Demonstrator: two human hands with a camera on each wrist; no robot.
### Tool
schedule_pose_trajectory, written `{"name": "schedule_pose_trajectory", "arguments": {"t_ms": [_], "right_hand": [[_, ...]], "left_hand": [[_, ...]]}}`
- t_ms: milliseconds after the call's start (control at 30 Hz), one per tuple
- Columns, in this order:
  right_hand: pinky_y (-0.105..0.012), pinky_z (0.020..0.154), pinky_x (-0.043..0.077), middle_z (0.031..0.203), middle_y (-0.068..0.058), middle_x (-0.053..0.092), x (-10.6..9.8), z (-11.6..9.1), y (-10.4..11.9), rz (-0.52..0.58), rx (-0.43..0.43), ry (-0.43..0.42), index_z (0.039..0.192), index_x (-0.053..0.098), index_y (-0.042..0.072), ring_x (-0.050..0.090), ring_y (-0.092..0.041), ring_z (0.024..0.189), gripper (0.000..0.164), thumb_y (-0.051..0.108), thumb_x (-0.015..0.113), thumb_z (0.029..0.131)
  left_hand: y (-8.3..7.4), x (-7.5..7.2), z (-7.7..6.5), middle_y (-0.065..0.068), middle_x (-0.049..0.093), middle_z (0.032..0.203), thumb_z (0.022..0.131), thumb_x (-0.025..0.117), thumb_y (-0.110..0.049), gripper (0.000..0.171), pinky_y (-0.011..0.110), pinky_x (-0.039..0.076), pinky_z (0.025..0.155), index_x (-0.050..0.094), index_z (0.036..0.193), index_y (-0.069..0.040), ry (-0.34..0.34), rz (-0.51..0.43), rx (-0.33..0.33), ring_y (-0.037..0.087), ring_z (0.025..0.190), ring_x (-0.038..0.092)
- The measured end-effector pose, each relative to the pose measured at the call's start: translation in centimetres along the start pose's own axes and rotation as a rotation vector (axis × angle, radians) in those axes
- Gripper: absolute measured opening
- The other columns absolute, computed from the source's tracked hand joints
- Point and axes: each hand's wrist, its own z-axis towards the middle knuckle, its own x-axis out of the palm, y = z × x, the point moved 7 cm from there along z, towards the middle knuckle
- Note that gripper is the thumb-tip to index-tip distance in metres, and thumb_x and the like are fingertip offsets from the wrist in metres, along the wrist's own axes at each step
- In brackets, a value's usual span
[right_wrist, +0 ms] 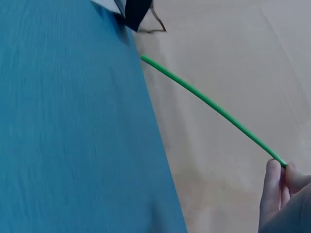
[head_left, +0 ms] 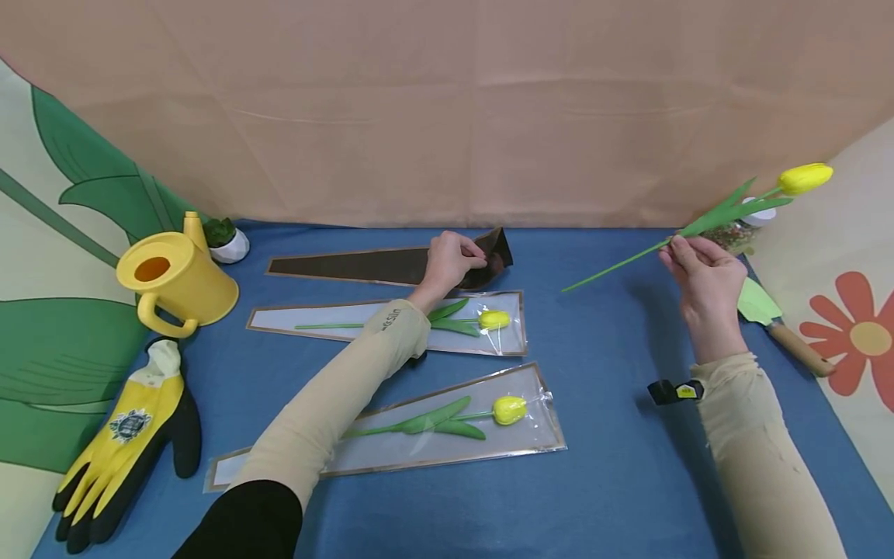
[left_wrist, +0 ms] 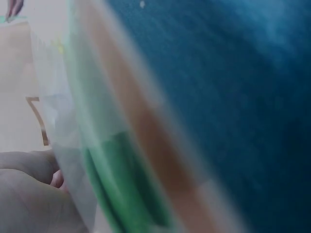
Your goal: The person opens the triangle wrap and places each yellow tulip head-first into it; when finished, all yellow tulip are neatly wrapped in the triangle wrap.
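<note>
My right hand (head_left: 707,291) pinches the green stem of a yellow artificial tulip (head_left: 803,178) between thumb and fingers. The bloom tilts up to the right, while the bare stem (right_wrist: 214,106) slants down toward the left, above the blue cloth. At the back of the table my left hand (head_left: 450,268) grips the wide right end of a dark flower sleeve (head_left: 349,265) with a brown border. That end stands raised and spread at its mouth. The stem tip is apart from the sleeve. In the left wrist view, a blurred clear sleeve (left_wrist: 146,126) hides most of the hand.
Two sleeved tulips (head_left: 494,320) (head_left: 510,410) lie in front of the dark sleeve, under my left arm. A yellow watering can (head_left: 209,291), a small potted plant (head_left: 229,244) and a glove (head_left: 133,427) are at left. A jar (head_left: 733,237) and a trowel (head_left: 757,303) lie at right.
</note>
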Motion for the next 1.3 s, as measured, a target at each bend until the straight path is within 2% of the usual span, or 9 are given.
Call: {"name": "schedule_pose_trajectory", "arguments": {"t_ms": [133, 267, 500, 633, 767, 1033, 1300], "right_hand": [[-0.029, 0.072, 0.063, 0.091, -0.014, 0.079, 0.9, 0.2, -1.0, 0.002, -0.009, -0.050, 0.105, 0.080, -0.006, 0.079, -0.022, 0.078, 0.021, -0.001, 0.086, 0.085], [-0.029, 0.074, 0.063, 0.091, -0.013, 0.079, 2.2, 0.4, -2.0, -0.009, -0.026, -0.059, 0.101, 0.080, -0.005, 0.079, -0.020, 0.081, 0.018, 0.002, 0.087, 0.085], [-0.029, 0.075, 0.063, 0.093, -0.014, 0.079, 4.6, 0.5, -4.0, -0.028, -0.076, 0.001, 0.102, 0.078, -0.008, 0.079, -0.021, 0.082, 0.016, -0.001, 0.084, 0.088], [-0.030, 0.076, 0.063, 0.091, -0.017, 0.078, 5.8, 0.5, -5.0, 0.007, -0.082, 0.031, 0.100, 0.077, -0.010, 0.078, -0.023, 0.081, 0.014, -0.005, 0.083, 0.089], [-0.031, 0.075, 0.064, 0.087, -0.016, 0.077, 6.4, 0.5, -5.2, 0.045, -0.068, 0.023, 0.096, 0.076, -0.010, 0.078, -0.024, 0.079, 0.008, -0.008, 0.081, 0.090], [-0.030, 0.076, 0.063, 0.088, -0.015, 0.076, 7.2, 0.6, -4.9, 0.063, -0.070, 0.022, 0.101, 0.076, -0.011, 0.078, -0.024, 0.080, 0.012, -0.008, 0.081, 0.090], [-0.031, 0.078, 0.063, 0.090, -0.016, 0.077, 7.2, 0.8, -7.1, 0.034, -0.045, 0.021, 0.099, 0.076, -0.009, 0.079, -0.024, 0.081, 0.009, -0.008, 0.080, 0.091]], "left_hand": [[-0.1, 0.0, 0.0, 0.010, 0.081, 0.097, 0.093, 0.086, -0.011, 0.009, 0.036, 0.057, 0.084, 0.086, 0.095, -0.003, -0.002, 0.007, 0.018, 0.024, 0.089, 0.074], [-0.2, 0.0, 0.1, 0.011, 0.081, 0.097, 0.093, 0.086, -0.011, 0.009, 0.036, 0.057, 0.084, 0.086, 0.095, -0.003, -0.003, 0.012, 0.031, 0.024, 0.088, 0.074], [-0.2, -0.1, 0.1, 0.010, 0.081, 0.097, 0.093, 0.087, -0.012, 0.009, 0.037, 0.058, 0.083, 0.086, 0.095, -0.003, 0.001, 0.010, 0.035, 0.024, 0.088, 0.074], [-0.3, -0.3, 0.1, 0.010, 0.080, 0.096, 0.093, 0.087, -0.011, 0.008, 0.037, 0.058, 0.083, 0.086, 0.094, -0.003, -0.005, 0.013, 0.039, 0.024, 0.087, 0.074], [-0.4, -0.2, 0.0, 0.011, 0.080, 0.096, 0.093, 0.086, -0.010, 0.008, 0.038, 0.057, 0.084, 0.086, 0.094, -0.002, -0.001, 0.006, 0.041, 0.025, 0.088, 0.073], [-0.4, -0.4, -0.2, 0.012, 0.080, 0.097, 0.092, 0.087, -0.010, 0.008, 0.038, 0.057, 0.083, 0.086, 0.094, -0.002, -0.011, 0.002, 0.052, 0.025, 0.088, 0.074], [-0.4, -0.1, -0.1, 0.011, 0.081, 0.098, 0.093, 0.086, -0.012, 0.009, 0.036, 0.058, 0.082, 0.086, 0.095, -0.003, 0.012, 0.022, 0.046, 0.025, 0.088, 0.074]]}}
